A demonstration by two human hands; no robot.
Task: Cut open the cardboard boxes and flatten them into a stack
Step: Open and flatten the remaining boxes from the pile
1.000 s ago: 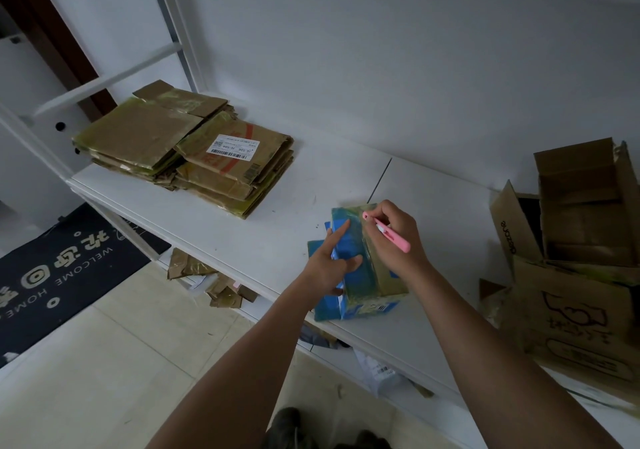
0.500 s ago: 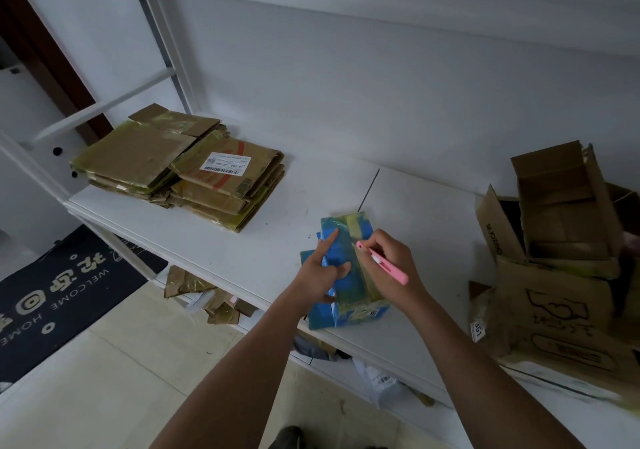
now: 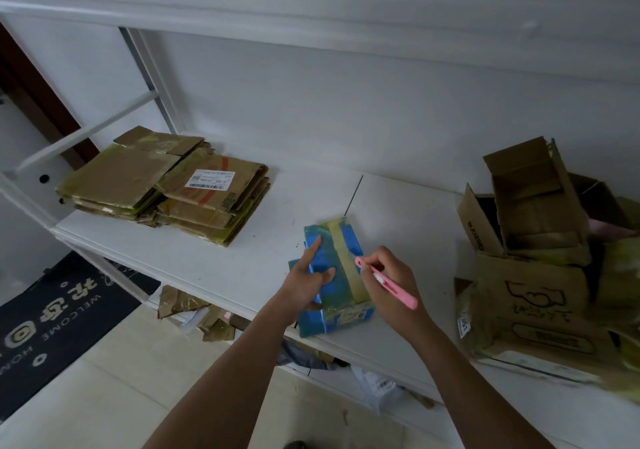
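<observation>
A small blue box with a strip of brownish tape down its top stands on the white shelf. My left hand holds the box's left side, with the forefinger stretched along the top and the thumb lying on it. My right hand grips a pink cutter, its tip at the tape strip near the middle of the top. A stack of flattened cardboard lies at the shelf's far left.
Several opened cardboard boxes are piled at the right end of the shelf. Cardboard scraps lie on a lower level under the shelf edge. A dark welcome mat covers the floor at left. A white wall rises right behind the shelf.
The cutter's tip has slid along the tape toward me, from the box's far end to about its middle. My left hand keeps its hold. The view has tilted up.
</observation>
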